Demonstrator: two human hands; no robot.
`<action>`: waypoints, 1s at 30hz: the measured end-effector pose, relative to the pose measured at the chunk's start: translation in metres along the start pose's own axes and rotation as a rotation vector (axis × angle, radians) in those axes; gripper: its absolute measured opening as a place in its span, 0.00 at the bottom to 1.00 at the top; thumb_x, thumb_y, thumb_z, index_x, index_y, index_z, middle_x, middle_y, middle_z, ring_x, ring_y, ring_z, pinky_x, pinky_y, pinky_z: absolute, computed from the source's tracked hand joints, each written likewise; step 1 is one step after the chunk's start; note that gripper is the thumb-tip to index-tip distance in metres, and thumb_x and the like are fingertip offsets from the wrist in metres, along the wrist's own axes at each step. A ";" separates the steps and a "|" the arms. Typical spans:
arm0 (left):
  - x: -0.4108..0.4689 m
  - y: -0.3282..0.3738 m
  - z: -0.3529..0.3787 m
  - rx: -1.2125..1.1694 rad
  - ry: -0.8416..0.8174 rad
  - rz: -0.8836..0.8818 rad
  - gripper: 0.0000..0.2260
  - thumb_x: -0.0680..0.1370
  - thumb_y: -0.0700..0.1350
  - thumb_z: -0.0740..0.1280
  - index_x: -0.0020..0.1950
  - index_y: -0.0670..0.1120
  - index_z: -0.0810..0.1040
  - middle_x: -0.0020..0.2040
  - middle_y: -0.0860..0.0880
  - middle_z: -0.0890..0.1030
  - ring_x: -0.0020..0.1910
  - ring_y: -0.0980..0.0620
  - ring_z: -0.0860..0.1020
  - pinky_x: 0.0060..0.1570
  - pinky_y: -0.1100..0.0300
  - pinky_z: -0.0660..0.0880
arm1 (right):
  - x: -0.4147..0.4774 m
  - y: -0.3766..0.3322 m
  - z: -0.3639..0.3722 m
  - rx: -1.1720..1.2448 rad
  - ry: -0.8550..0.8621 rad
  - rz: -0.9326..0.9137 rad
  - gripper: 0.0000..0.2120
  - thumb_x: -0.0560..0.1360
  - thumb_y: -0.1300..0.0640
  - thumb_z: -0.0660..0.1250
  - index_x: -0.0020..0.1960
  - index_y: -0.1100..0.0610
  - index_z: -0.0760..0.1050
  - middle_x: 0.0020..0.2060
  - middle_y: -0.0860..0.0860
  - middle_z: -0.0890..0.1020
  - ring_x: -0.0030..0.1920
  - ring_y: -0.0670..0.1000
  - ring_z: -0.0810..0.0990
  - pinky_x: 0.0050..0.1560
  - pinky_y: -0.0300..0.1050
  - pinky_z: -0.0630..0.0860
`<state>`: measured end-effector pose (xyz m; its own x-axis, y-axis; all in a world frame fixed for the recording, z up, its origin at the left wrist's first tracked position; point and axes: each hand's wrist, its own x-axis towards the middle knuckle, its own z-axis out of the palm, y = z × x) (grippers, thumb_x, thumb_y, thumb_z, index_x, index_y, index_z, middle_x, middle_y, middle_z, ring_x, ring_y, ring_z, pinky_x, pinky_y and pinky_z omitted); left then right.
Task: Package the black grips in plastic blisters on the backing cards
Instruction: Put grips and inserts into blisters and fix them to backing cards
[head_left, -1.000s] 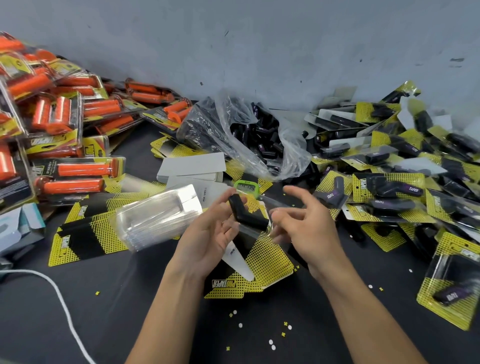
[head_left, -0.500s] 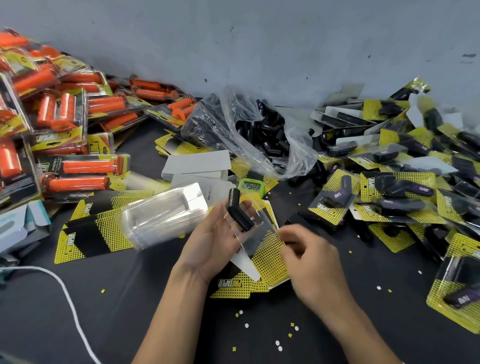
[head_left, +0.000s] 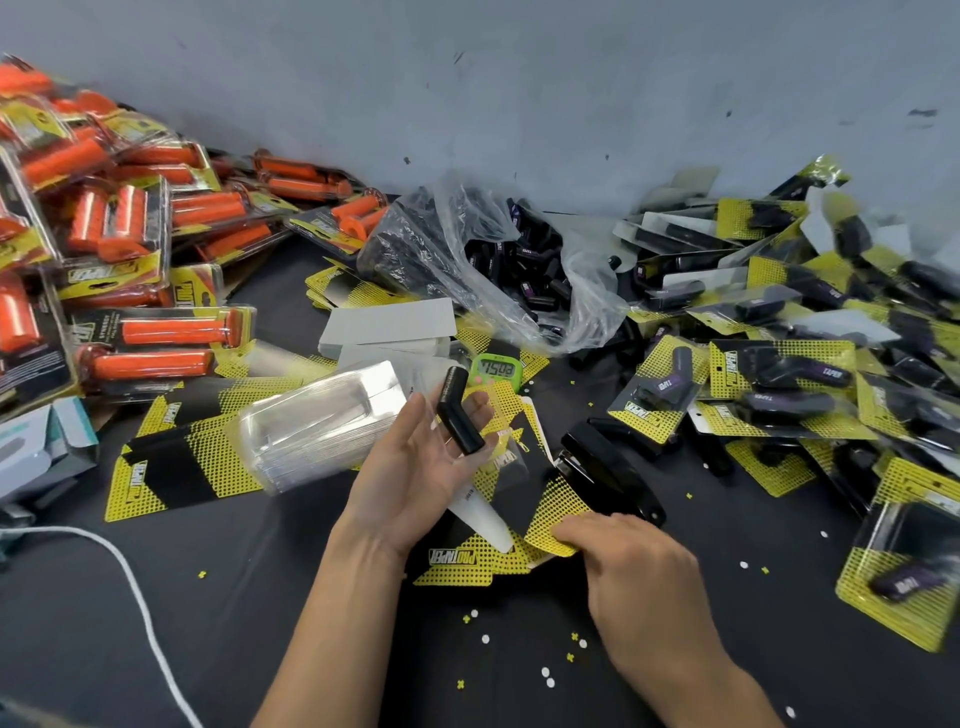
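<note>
Two hands shared the job: the left hand (head_left: 421, 467) cradled one black grip (head_left: 460, 418), and the right hand (head_left: 631, 564) pinched a backing card (head_left: 558, 512).

The left hand lay palm up with its fingers nearly straight. The grip rested loose across them, seemingly inside a clear blister too faint to be sure of. The right hand's curled fingers nipped the near corner of the yellow card, which lay on the dark surface (head_left: 223, 587). Whether its far edge stopped at the black stapler (head_left: 608, 473) or ran under it could not be told. Nothing clamped the grip, so a tilt of the palm could have rolled it off onto the loose cards below. If the stapler sat on the card, a pull could have bent that corner, and the overlapping cards could have come up two at once.
</note>
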<state>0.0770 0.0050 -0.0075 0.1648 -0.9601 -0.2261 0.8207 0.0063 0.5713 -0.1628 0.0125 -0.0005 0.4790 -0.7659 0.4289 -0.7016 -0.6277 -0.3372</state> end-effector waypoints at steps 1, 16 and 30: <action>-0.001 0.001 0.001 0.007 0.000 0.007 0.21 0.80 0.54 0.64 0.68 0.44 0.83 0.69 0.39 0.80 0.69 0.42 0.79 0.64 0.46 0.79 | 0.001 -0.001 -0.004 0.012 0.015 0.036 0.24 0.54 0.73 0.83 0.43 0.49 0.87 0.38 0.43 0.87 0.37 0.48 0.85 0.49 0.43 0.81; 0.001 0.002 0.014 -0.036 -0.031 -0.042 0.24 0.80 0.55 0.63 0.72 0.44 0.78 0.69 0.39 0.79 0.68 0.42 0.80 0.61 0.41 0.80 | 0.076 0.018 -0.081 0.501 0.133 0.262 0.22 0.72 0.58 0.76 0.49 0.29 0.80 0.45 0.29 0.84 0.47 0.35 0.83 0.41 0.29 0.78; 0.036 -0.005 0.032 -0.092 0.116 -0.020 0.25 0.87 0.56 0.56 0.71 0.37 0.76 0.61 0.35 0.83 0.56 0.42 0.84 0.50 0.48 0.83 | 0.085 0.003 -0.024 0.601 0.022 0.180 0.29 0.73 0.66 0.72 0.60 0.34 0.73 0.39 0.42 0.82 0.32 0.48 0.81 0.26 0.39 0.75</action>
<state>0.0611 -0.0386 0.0066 0.2058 -0.9216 -0.3290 0.8702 0.0186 0.4924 -0.1369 -0.0508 0.0552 0.3657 -0.8678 0.3365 -0.3479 -0.4628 -0.8153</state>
